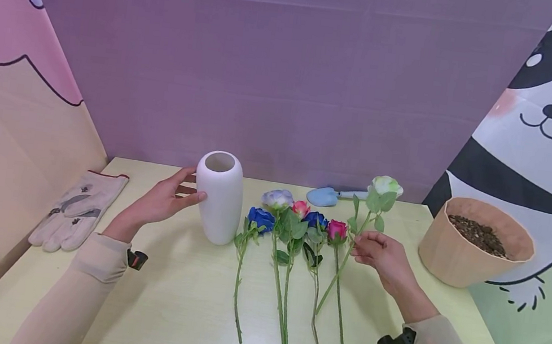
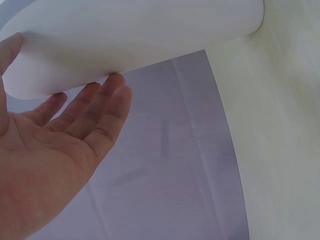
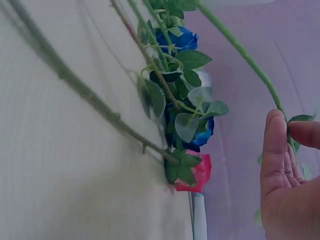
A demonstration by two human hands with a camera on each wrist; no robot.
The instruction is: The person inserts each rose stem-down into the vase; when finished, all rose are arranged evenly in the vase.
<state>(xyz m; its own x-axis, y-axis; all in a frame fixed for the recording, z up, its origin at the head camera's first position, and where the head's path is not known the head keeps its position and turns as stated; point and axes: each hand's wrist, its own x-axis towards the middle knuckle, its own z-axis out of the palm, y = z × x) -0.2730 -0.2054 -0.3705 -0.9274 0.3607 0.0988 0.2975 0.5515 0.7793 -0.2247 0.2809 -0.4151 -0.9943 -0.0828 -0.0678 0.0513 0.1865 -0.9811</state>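
A white vase (image 1: 218, 197) stands upright on the pale yellow table (image 1: 178, 308). My left hand (image 1: 162, 201) rests against its left side with straight fingers (image 2: 95, 107) and the thumb across its front; the vase (image 2: 130, 40) fills the top of the left wrist view. My right hand (image 1: 379, 254) pinches the green stem of a white rose (image 1: 385, 185) and holds it tilted above the table. In the right wrist view the stem (image 3: 240, 50) runs between thumb and fingers (image 3: 274, 145). Several artificial roses lie side by side between the hands, among them a blue one (image 1: 261, 217) and a pink one (image 1: 336, 229).
A pair of work gloves (image 1: 74, 208) lies at the table's left edge. A tan pot (image 1: 472, 245) of soil stands at the right. A light blue trowel (image 1: 326, 196) lies behind the flowers by the purple back wall.
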